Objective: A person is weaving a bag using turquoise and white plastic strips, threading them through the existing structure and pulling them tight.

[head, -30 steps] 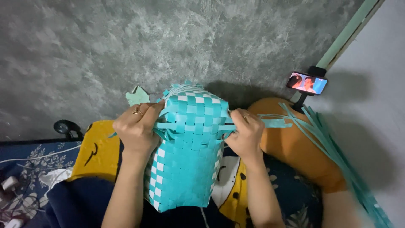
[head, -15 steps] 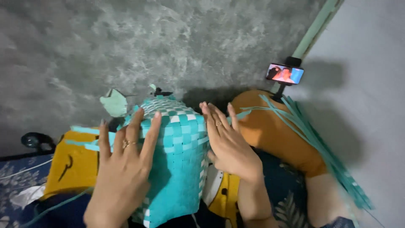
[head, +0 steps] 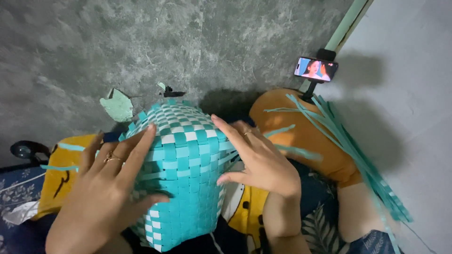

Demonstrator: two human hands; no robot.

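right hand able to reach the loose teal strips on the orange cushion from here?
Probably yes. The right hand rests open on the teal-and-white woven basket, and the loose teal strips lie on the orange cushion just beside it, with nothing between.

Woven basket (head: 183, 174) teal-white checked; cushion (head: 306, 136) orange; strips (head: 358, 150) teal.

Grey mottled concrete wall (head: 141, 42) fills the background. Small phone on a black stand (head: 316, 68), screen lit, at upper right. Below it, a rounded orange cushion (head: 306, 136) with loose teal plastic strips (head: 358, 150) draped across it. Yellow cushion with black markings (head: 61, 174) at left, on dark blue floral fabric (head: 19, 193). Pale green torn scrap (head: 117, 106) near the wall. Black round object (head: 23, 150) at far left, kind unclear.
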